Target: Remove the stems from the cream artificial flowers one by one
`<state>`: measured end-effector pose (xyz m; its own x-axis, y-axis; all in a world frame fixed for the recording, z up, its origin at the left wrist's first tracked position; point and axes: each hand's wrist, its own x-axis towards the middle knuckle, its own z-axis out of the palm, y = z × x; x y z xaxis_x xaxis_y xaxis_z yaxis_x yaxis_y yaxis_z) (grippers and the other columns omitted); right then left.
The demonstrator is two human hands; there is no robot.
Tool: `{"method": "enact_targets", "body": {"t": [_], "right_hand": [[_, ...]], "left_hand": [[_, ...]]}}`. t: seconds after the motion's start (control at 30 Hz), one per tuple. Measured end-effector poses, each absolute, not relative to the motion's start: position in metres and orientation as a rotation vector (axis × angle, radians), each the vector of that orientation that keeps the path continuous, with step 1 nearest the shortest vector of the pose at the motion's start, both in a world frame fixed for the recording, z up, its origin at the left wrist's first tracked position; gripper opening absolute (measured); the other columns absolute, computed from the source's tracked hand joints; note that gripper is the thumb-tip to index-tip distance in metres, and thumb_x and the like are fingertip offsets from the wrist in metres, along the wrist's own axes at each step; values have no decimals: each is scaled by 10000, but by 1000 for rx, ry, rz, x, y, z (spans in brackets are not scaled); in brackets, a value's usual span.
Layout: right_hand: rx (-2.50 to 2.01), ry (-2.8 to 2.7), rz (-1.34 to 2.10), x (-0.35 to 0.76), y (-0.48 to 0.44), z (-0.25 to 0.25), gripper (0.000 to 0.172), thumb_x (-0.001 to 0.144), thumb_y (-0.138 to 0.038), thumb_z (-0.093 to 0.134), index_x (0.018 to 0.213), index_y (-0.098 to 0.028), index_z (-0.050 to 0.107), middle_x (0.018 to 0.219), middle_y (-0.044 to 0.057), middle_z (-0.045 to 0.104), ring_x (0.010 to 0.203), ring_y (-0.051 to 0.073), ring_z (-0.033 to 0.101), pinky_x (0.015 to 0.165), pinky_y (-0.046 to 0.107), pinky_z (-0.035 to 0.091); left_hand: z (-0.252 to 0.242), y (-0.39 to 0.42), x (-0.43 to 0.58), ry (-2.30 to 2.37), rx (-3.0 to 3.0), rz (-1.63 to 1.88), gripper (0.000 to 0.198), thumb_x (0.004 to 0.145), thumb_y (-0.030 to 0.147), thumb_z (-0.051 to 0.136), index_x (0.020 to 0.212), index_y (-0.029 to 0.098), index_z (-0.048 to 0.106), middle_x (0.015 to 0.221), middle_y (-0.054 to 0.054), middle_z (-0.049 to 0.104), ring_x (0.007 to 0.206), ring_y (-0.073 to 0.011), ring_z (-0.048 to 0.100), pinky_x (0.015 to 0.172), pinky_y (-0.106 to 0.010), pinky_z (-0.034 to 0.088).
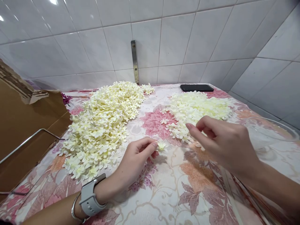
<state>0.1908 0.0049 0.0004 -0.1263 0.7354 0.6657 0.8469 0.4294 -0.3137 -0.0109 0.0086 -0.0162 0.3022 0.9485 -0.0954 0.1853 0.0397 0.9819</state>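
Observation:
My left hand (pixel 139 153) is closed, pinching a small white flower (pixel 161 145) with a pale yellow-green centre just above the cloth. Over the near edge of the right-hand heap of white petals (pixel 199 106) hovers my right hand (pixel 222 140). One digit points out to the left and the others are bent, with a gap between them; nothing shows in its grasp. Left of my left hand rises a larger, taller pile of cream flowers (pixel 103 118). A few loose flowers (pixel 164 121) lie between the two heaps.
A flowered tablecloth (pixel 164 193) covers the table, which meets a tiled wall. A black phone (pixel 197 88) lies at the back right. At the right edge stands a clear plastic bowl (pixel 272 134). An open cardboard box (pixel 35 125) and a bent metal rod (pixel 23 142) are at left.

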Motion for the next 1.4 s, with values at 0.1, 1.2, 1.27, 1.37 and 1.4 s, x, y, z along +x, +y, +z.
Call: {"method": "enact_targets", "body": {"t": [0.1, 1.2, 1.27, 1.37, 1.4], "right_hand": [[-1220, -2053, -134, 186, 1, -3, 332, 883, -302, 505, 578, -195, 431, 446, -59, 382, 388, 77, 358, 420, 215, 283], [-1148, -2222, 996, 176, -8, -5, 341, 906, -277, 398, 577, -185, 413, 520, -44, 374, 505, 98, 364, 510, 235, 282], [-1151, -2104, 1246, 176, -7, -6, 333, 890, -291, 419, 573, -186, 411, 499, -50, 370, 487, 94, 358, 479, 231, 267], [-1109, -1868, 1564, 179, -5, -8, 333, 859, -324, 459, 559, -184, 421, 487, -46, 397, 457, 86, 357, 443, 227, 255], [-1093, -1801, 1608, 179, -5, -9, 340, 849, -335, 474, 549, -183, 424, 483, -43, 403, 450, 85, 358, 437, 227, 256]], "left_hand": [[-16, 6, -10, 1104, 1403, 807, 244, 843, 292, 532, 650, 158, 602, 631, 17, 559, 615, -99, 477, 570, -191, 358], [-11, 0, -9, 1106, 1501, 712, 116, 764, 199, 554, 669, 157, 606, 600, 23, 561, 568, -101, 494, 530, -187, 380], [-10, -2, -10, 1147, 1653, 709, 121, 762, 192, 547, 666, 159, 613, 603, 19, 581, 575, -108, 513, 538, -190, 387], [-8, -2, -11, 1220, 1868, 731, 122, 749, 171, 541, 653, 162, 616, 589, 20, 594, 567, -114, 529, 547, -198, 386], [-8, -1, -12, 1244, 1919, 750, 121, 739, 160, 540, 639, 164, 608, 579, 23, 589, 563, -114, 530, 550, -200, 383]]}}
